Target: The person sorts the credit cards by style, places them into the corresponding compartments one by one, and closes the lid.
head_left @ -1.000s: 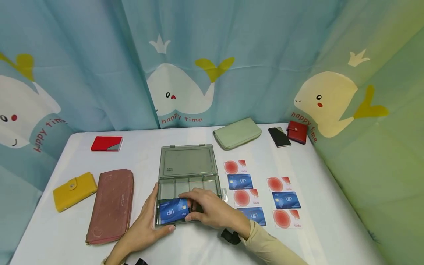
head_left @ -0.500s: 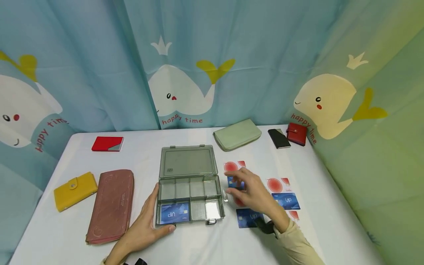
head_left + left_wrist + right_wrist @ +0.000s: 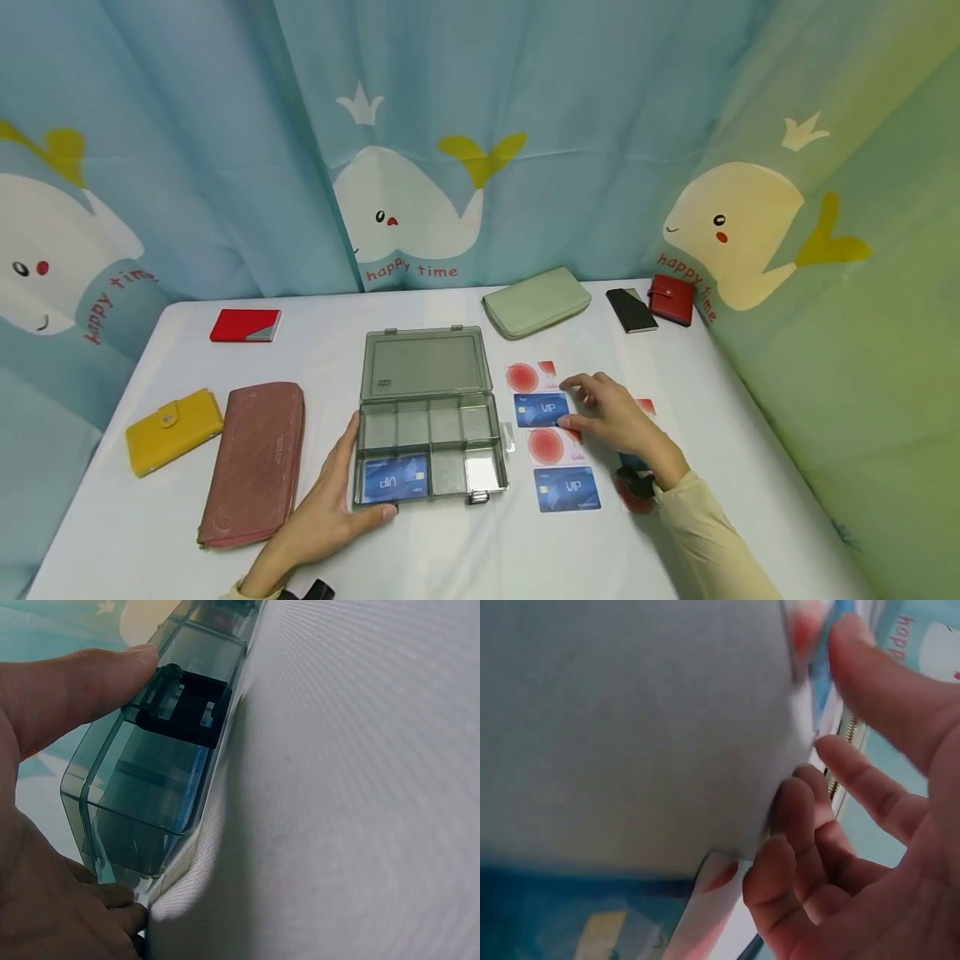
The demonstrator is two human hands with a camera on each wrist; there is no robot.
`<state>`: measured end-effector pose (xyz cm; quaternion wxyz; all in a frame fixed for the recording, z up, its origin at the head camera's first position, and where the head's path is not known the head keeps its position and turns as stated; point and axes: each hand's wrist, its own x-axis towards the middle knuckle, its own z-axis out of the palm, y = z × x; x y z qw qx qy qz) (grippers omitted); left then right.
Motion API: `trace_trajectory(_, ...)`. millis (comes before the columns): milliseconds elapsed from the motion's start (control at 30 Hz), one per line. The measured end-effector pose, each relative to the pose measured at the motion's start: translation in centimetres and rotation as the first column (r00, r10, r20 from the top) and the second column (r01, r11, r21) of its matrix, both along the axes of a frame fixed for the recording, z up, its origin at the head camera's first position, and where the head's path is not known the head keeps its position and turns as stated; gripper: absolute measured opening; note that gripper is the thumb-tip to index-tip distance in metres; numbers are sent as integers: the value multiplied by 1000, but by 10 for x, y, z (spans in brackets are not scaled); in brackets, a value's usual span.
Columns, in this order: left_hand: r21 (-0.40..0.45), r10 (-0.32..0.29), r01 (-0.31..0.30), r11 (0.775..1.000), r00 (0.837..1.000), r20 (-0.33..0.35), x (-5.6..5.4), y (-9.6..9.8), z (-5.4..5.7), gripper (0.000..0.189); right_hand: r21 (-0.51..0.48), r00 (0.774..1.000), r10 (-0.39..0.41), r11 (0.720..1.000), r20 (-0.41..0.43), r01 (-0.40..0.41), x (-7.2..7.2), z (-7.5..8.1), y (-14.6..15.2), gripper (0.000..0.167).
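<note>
nearest, at about eight o'clock from the plastic box, the person's left hand (image 3: 324,510) is spread round its near left corner, fingers along the side wall and thumb on the front latch (image 3: 187,707), bracing the box without clenching. the plastic box (image 3: 448,477) is clear grey and divided. in its wide near left compartment, at seven o'clock, a blue vip card (image 3: 394,480) lies flat.

at four o'clock, on the white cloth (image 3: 465,558), a second blue card (image 3: 567,490) begins a column; beyond it come a white-and-red card (image 3: 550,447), then, at three o'clock, the middle blue card (image 3: 538,410). the right hand (image 3: 621,421) is at this one's right edge, thumb and forefinger parted, the other fingers bent, nothing gripped; whether it touches is hard to tell.

a long brown wallet (image 3: 253,467) and a snapped yellow wallet (image 3: 174,429) lie near nine o'clock, contents hidden. the box's lid (image 3: 426,362) is laid back toward twelve. farther off are a red card holder (image 3: 243,325) at ten, a closed green wallet (image 3: 536,302) at half past one, and a black card holder (image 3: 632,311) beside a dark red wallet (image 3: 672,300) at two.
</note>
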<state>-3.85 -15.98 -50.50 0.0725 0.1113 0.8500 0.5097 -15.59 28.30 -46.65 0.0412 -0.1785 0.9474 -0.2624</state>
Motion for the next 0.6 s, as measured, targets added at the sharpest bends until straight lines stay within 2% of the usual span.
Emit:
trace_trajectory(133,-4,1,-1,1000,1000,-9,0,0,2,131,45,1000,-10,999,12,9,-7,-1,-6,48)
trace_trajectory(267,-10,-1,1,1000,1000,-11,0,-1,3,130,47,1000,-9,999,29,8,-11,1,-8,43)
trace_trajectory(433,-4,-7,7,1000,1000,-10,0,-1,1,130,-12,999,8,1000,36,-8,-11,1,-7,44)
trace_trajectory(600,4,-8,8,1000,1000,-6,0,0,0,130,-96,999,41,995,24,-39,-3,7,-6,26)
